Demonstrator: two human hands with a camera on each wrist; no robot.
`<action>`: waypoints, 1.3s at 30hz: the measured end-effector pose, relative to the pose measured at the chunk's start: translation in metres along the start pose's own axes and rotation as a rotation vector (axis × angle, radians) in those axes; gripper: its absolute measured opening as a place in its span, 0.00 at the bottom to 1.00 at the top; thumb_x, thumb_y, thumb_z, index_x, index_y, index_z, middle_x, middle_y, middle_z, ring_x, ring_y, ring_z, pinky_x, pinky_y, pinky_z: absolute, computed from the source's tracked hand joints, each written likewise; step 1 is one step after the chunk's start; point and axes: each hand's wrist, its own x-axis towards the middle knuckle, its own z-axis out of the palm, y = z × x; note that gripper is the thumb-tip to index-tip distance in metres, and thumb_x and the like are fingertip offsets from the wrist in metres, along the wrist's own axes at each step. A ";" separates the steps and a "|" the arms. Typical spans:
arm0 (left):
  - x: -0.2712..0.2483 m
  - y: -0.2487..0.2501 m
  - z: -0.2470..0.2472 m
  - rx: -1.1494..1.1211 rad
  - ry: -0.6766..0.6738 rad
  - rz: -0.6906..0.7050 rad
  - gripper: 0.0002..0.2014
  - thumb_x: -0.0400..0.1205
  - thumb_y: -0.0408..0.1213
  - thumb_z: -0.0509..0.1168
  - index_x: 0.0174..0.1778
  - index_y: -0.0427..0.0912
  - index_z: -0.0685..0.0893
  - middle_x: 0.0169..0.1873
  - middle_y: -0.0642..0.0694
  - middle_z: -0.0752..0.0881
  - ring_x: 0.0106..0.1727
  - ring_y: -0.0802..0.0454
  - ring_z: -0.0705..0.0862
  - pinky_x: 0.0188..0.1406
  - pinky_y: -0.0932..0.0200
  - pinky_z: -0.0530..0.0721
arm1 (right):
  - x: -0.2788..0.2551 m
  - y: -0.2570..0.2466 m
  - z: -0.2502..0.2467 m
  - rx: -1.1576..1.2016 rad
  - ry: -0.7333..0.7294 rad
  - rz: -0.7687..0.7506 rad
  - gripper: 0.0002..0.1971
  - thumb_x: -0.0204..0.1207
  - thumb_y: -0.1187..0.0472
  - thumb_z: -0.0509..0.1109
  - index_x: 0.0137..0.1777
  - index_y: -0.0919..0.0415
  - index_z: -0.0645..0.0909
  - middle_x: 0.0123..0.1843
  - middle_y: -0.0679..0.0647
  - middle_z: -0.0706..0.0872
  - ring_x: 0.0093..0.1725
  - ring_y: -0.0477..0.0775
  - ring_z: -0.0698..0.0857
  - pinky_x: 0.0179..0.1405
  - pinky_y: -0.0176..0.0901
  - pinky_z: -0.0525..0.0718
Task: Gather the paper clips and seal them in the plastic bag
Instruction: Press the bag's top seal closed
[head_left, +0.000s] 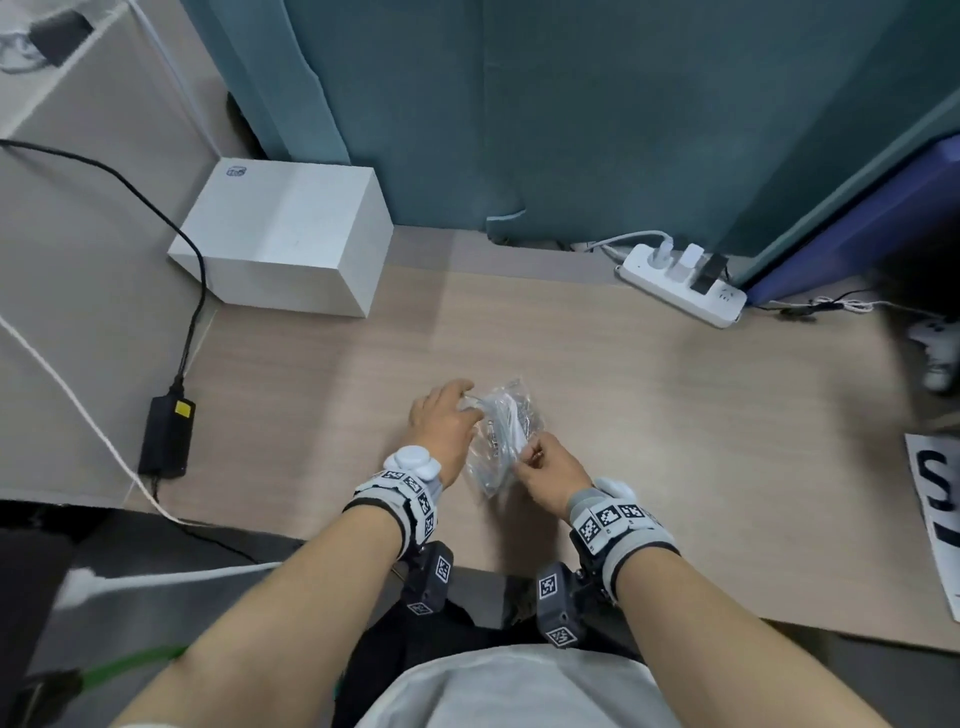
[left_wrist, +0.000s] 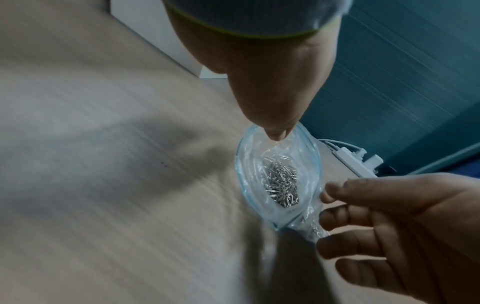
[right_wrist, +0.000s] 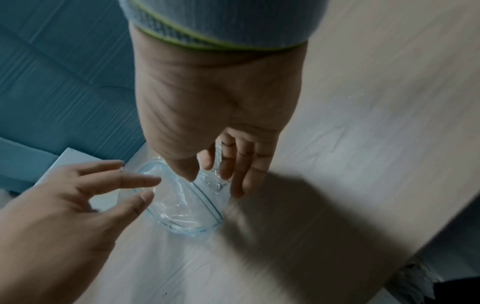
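A clear plastic bag (head_left: 501, 441) with a blue zip rim stands on the wooden desk (head_left: 675, 415), its mouth open wide. A heap of silver paper clips (left_wrist: 281, 181) lies in its bottom. My left hand (head_left: 457, 410) pinches the far-left part of the rim (left_wrist: 278, 133) with its fingertips, the other fingers spread. My right hand (head_left: 535, 457) pinches the near-right side of the bag (right_wrist: 215, 164) between thumb and fingers. In the right wrist view the bag's mouth (right_wrist: 182, 201) gapes between the two hands. No loose clips show on the desk.
A white box (head_left: 291, 244) stands at the back left and a white power strip (head_left: 680, 286) with plugs at the back right. A black adapter (head_left: 166, 441) and cables lie off the desk's left side. A printed sheet (head_left: 935, 493) lies at the right edge. A teal partition (head_left: 571, 130) closes the back.
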 end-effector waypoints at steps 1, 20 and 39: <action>0.005 -0.002 0.000 -0.019 -0.041 0.032 0.12 0.80 0.39 0.73 0.60 0.50 0.90 0.68 0.47 0.81 0.67 0.41 0.78 0.63 0.46 0.79 | -0.003 -0.002 0.003 0.010 0.006 0.010 0.10 0.76 0.54 0.73 0.46 0.50 0.73 0.42 0.50 0.84 0.41 0.54 0.82 0.51 0.53 0.84; 0.057 -0.006 -0.056 -0.220 -0.191 0.152 0.12 0.78 0.29 0.64 0.41 0.50 0.89 0.53 0.51 0.79 0.49 0.48 0.81 0.47 0.59 0.77 | -0.022 -0.049 -0.028 0.015 0.448 0.184 0.15 0.74 0.71 0.67 0.52 0.50 0.71 0.47 0.59 0.86 0.45 0.64 0.85 0.45 0.51 0.83; 0.128 -0.012 -0.162 -0.050 0.007 0.543 0.04 0.84 0.39 0.69 0.50 0.47 0.89 0.51 0.48 0.87 0.55 0.42 0.84 0.46 0.55 0.77 | -0.049 -0.164 -0.138 -0.497 0.515 -0.060 0.18 0.73 0.71 0.63 0.42 0.55 0.94 0.47 0.50 0.91 0.48 0.57 0.86 0.47 0.40 0.82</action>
